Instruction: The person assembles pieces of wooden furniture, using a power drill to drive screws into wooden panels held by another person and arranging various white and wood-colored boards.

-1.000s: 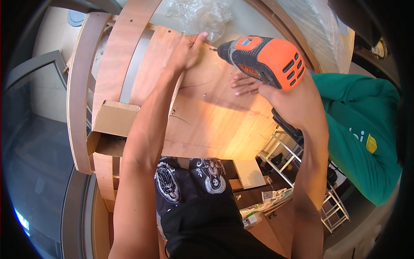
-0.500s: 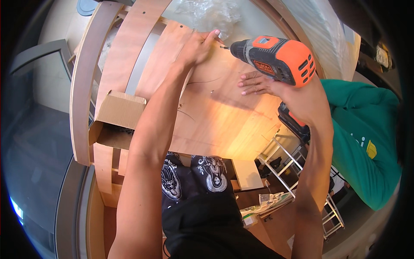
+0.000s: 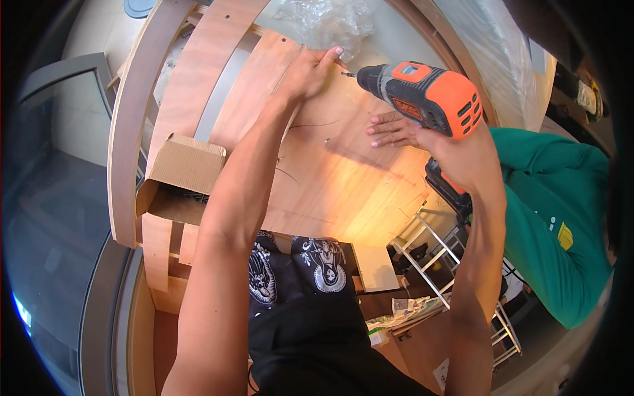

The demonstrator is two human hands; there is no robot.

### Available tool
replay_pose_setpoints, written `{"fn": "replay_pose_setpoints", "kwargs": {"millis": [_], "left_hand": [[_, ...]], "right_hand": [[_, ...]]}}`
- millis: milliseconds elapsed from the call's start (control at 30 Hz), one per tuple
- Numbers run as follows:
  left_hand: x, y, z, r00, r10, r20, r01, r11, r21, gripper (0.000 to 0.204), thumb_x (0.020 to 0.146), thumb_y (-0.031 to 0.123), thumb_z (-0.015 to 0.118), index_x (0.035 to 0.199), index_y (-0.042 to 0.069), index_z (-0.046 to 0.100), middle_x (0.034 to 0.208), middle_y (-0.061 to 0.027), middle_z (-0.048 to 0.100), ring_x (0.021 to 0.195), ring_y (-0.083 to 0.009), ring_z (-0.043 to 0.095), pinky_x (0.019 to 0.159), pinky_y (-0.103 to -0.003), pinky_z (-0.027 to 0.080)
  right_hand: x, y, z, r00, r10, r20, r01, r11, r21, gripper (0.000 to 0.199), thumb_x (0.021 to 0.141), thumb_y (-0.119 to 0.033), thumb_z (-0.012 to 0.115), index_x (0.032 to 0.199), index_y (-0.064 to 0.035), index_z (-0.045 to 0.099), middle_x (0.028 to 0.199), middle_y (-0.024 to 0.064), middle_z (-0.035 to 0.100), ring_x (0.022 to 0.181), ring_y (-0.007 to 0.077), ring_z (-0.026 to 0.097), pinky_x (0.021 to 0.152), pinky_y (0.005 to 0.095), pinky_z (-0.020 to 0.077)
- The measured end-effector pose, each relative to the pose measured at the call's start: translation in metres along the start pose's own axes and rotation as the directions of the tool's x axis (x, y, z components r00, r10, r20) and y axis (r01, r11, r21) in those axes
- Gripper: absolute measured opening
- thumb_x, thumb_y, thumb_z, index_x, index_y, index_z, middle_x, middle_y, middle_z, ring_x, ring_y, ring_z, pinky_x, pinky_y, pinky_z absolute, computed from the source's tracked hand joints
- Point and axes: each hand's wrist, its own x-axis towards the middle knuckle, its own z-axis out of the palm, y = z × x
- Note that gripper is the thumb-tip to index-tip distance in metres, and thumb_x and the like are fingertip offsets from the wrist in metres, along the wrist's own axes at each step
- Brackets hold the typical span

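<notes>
My right hand (image 3: 456, 155) is wrapped round the handle of an orange and black cordless drill (image 3: 422, 92), some fingers stretching out past the grip over the wood. The drill points left, its bit (image 3: 348, 74) close to my left fingertips. At the far edge of a broad plywood panel (image 3: 330, 171), my left hand (image 3: 307, 76) is closed with the thumb raised. Whatever its fingers pinch is hidden or too small to make out. Below the drill handle, the battery shows partly behind my right wrist.
An open cardboard box (image 3: 188, 162) with dark small pieces inside sits by my left forearm. Curved wooden slats (image 3: 198, 59) lie beyond it. Clear plastic wrap (image 3: 323, 23) is at the far side. A person in a green top (image 3: 551, 218) is at right, near a metal ladder (image 3: 429, 264).
The whole view has shifted slightly. My hands and the drill keep nearly the same place over the panel, the bit still near my left fingertips.
</notes>
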Motion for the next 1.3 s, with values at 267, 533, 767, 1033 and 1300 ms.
{"fn": "replay_pose_setpoints", "kwargs": {"millis": [267, 533, 767, 1033, 1300], "left_hand": [[0.003, 0.002, -0.002, 0.999, 0.021, -0.042, -0.019, 0.999, 0.051, 0.052, 0.105, 0.046, 0.05, 0.096, 0.005, 0.08, 0.092, -0.0154, 0.076, 0.086, -0.0207, 0.067, 0.088, -0.035, 0.051], [0.008, 0.004, 0.004, 0.994, -0.009, -0.109, 0.014, 0.999, 0.042, 0.056, 0.102, 0.051, 0.052, 0.086, 0.003, 0.078, 0.074, -0.0151, 0.071, 0.07, -0.0277, 0.067, 0.072, -0.039, 0.052], [0.006, 0.012, 0.006, 0.991, -0.047, -0.122, 0.056, 0.996, 0.07, 0.057, 0.103, 0.05, 0.051, 0.086, 0.003, 0.078, 0.074, -0.0134, 0.072, 0.071, -0.027, 0.068, 0.073, -0.038, 0.052], [0.002, 0.011, 0.005, 0.991, -0.016, -0.135, 0.021, 0.999, 0.04, 0.057, 0.102, 0.05, 0.052, 0.085, 0.002, 0.078, 0.076, -0.0117, 0.074, 0.072, -0.0262, 0.069, 0.074, -0.038, 0.053], [0.0, 0.011, 0.004, 0.991, -0.037, -0.13, 0.037, 0.999, -0.008, 0.056, 0.101, 0.05, 0.055, 0.084, 0.002, 0.078, 0.073, -0.013, 0.073, 0.07, -0.0266, 0.069, 0.072, -0.037, 0.053]], "right_hand": [[0.005, -0.004, 0.006, 1.0, 0.019, -0.017, -0.02, 0.998, -0.062, 0.033, 0.083, 0.014, 0.054, 0.116, 0.0124, 0.059, 0.096, 0.0193, 0.073, 0.088, 0.0251, 0.075, 0.078, 0.0366, 0.0648], [0.009, -0.002, 0.002, 1.0, -0.026, 0.01, 0.026, 0.999, -0.046, 0.028, 0.083, 0.013, 0.055, 0.111, 0.0114, 0.062, 0.096, 0.0182, 0.074, 0.089, 0.0247, 0.075, 0.079, 0.0363, 0.0645], [0.01, 0.001, -0.002, 0.999, -0.038, 0.021, 0.04, 0.988, -0.149, 0.027, 0.084, 0.012, 0.057, 0.11, 0.0094, 0.063, 0.097, 0.016, 0.075, 0.089, 0.0239, 0.076, 0.08, 0.035, 0.0637], [0.016, 0.007, -0.001, 0.996, -0.07, 0.061, 0.081, 0.976, -0.2, 0.031, 0.083, 0.014, 0.055, 0.113, 0.0104, 0.061, 0.099, 0.0171, 0.075, 0.089, 0.0252, 0.076, 0.08, 0.0355, 0.0634], [0.02, 0.007, 0.007, 0.998, -0.024, 0.054, 0.035, 0.975, -0.218, 0.033, 0.085, 0.016, 0.052, 0.117, 0.0127, 0.058, 0.101, 0.019, 0.074, 0.092, 0.027, 0.076, 0.081, 0.0371, 0.0639]]}}
